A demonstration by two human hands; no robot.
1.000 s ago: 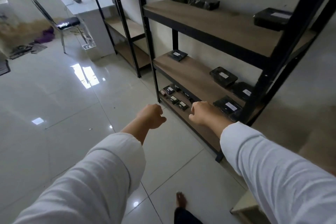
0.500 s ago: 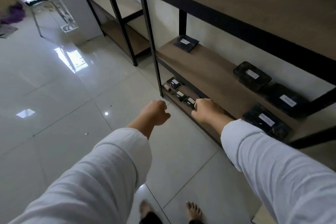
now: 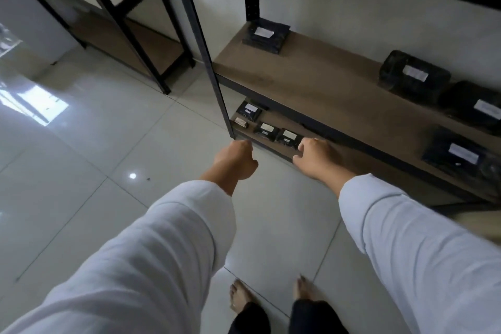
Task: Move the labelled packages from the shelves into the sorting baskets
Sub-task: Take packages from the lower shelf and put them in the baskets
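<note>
Black packages with white labels lie on a black-framed wooden shelf unit. On the bottom shelf (image 3: 273,148) sit three small ones: a left package (image 3: 248,110), a middle package (image 3: 266,130) and a right package (image 3: 288,137), plus a small brown item (image 3: 241,122). My right hand (image 3: 315,158) hovers at the bottom shelf's front edge, fingers curled, just right of the right package, holding nothing. My left hand (image 3: 235,160) is a closed fist over the floor near the shelf post (image 3: 214,70). Larger packages rest on the middle shelf (image 3: 320,84): a flat package (image 3: 267,34), a bulky package (image 3: 413,76), a front package (image 3: 458,154). No basket is visible.
A second shelf unit (image 3: 127,35) stands at the upper left. Glossy white floor tiles (image 3: 95,144) spread to the left. My bare feet (image 3: 240,297) stand on the tiles below my arms. A pale object (image 3: 477,225) pokes in at the right edge.
The view has tilted down and closer to the shelves. Both hands have moved forward toward the bottom shelf; the right hand now reaches its front edge beside the small packages.
</note>
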